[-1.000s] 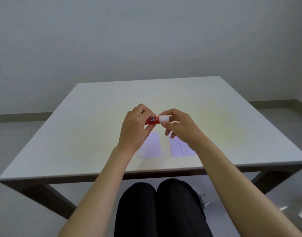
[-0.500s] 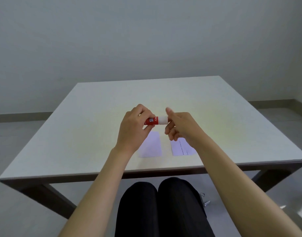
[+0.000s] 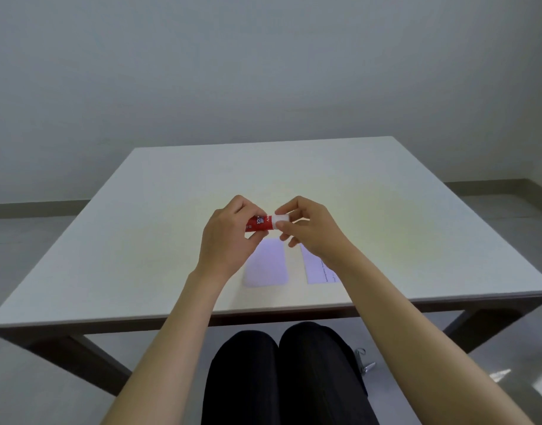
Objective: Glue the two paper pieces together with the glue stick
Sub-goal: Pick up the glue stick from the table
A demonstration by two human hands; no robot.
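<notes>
A red glue stick (image 3: 261, 223) with a white cap is held level above the table, between both hands. My left hand (image 3: 228, 237) wraps the red body. My right hand (image 3: 311, 230) pinches the white cap end with thumb and fingers. Below the hands two white paper pieces lie flat side by side near the table's front edge: a blank one (image 3: 268, 265) on the left and one with a line of small print (image 3: 317, 268) on the right, partly hidden by my right wrist.
The pale square table (image 3: 417, 240) stands before a plain grey wall. My legs in black trousers (image 3: 282, 375) sit under the front edge. A small metal part (image 3: 364, 361) shows beside my right leg.
My right hand had let go of the cap with fingers spread half a second ago; now its fingers are back around the white cap. My left hand still holds the red body in place.
</notes>
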